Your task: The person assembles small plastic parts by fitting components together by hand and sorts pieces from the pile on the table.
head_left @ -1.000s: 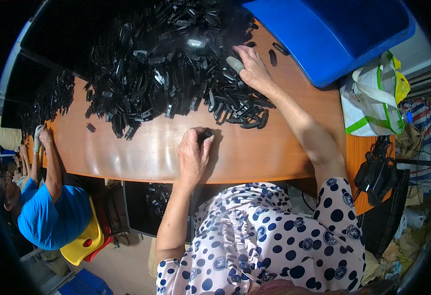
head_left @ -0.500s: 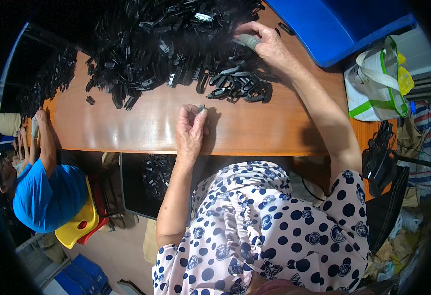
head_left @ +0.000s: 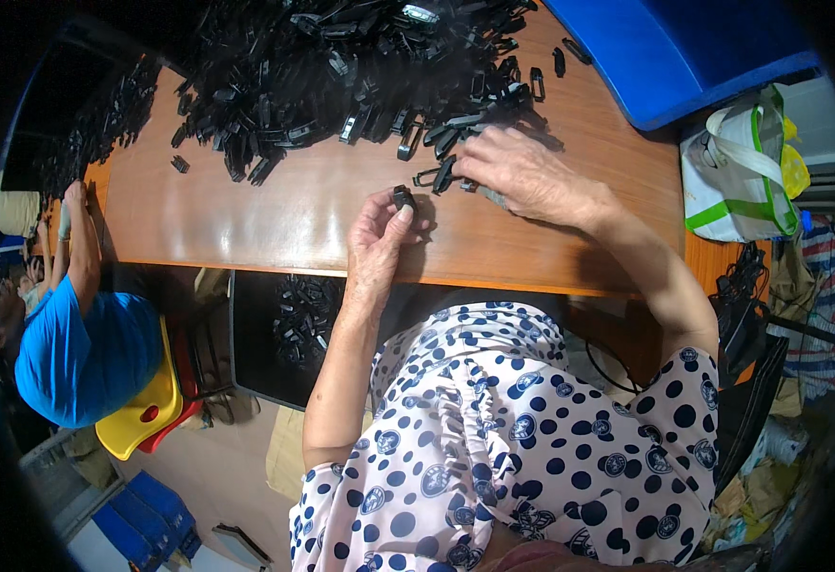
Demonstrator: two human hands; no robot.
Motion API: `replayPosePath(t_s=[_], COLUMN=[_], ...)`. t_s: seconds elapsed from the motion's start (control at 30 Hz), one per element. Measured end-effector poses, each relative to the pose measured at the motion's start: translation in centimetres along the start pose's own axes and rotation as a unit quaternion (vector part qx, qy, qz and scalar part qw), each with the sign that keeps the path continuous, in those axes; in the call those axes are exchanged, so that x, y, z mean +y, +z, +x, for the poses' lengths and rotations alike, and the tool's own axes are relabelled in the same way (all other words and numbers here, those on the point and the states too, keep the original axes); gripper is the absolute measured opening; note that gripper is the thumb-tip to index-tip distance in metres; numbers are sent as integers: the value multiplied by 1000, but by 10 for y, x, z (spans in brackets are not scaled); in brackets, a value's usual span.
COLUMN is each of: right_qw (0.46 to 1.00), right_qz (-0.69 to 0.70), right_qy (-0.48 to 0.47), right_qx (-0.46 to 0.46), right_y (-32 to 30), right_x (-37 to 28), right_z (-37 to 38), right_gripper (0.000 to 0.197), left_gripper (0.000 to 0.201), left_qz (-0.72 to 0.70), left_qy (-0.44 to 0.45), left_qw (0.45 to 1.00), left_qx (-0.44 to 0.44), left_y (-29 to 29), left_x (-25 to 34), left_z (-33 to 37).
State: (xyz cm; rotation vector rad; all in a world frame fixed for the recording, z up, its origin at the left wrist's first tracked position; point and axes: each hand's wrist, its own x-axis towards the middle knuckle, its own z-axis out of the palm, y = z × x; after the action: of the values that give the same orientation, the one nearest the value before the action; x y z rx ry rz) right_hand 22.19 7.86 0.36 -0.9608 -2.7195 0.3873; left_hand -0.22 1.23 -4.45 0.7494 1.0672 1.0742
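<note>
My left hand [head_left: 379, 234], above the table near its front edge, pinches a small black plastic piece [head_left: 402, 197] upright between thumb and fingers. To its right, my right hand [head_left: 532, 176] is closed, palm down, with its fingertips on a dark oblong black plastic piece [head_left: 444, 173]. A grey cover [head_left: 491, 196] shows on one of its fingers. Right behind that hand lies a small heap of black plastic pieces [head_left: 456, 129], partly hidden by it. A much larger pile of similar black pieces [head_left: 294, 81] spreads over the far part of the table.
The brown table [head_left: 284, 224] holds one stray piece [head_left: 180, 164] at left. At far right stand a blue bin [head_left: 665, 57] and a white-green bag [head_left: 732, 181]. A black tray of pieces [head_left: 255, 334] sits below the table edge. At left, a person in blue [head_left: 93, 353] works.
My right hand has come from the far pile toward me and down to the small heap's near edge. My left hand has turned slightly, so its black piece shows more. The view has shifted a little.
</note>
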Motion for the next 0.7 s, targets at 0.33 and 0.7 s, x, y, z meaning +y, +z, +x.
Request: replayPosePath(t_s=[0.33, 0.7], right_qw=[994, 800], right_qz=[8, 573], right_qy=[0, 175], right_qx=[105, 26], right_y=[-7, -5], right_x=[3, -41], right_z=[20, 0], right_gripper=[17, 39], left_gripper=[25, 27], left_qz=[-43, 47], left_qy=[6, 115], left_qw=[998, 989], left_qx=[-55, -86], left_y=[-1, 1], left_x=[10, 8], left_z=[-13, -22])
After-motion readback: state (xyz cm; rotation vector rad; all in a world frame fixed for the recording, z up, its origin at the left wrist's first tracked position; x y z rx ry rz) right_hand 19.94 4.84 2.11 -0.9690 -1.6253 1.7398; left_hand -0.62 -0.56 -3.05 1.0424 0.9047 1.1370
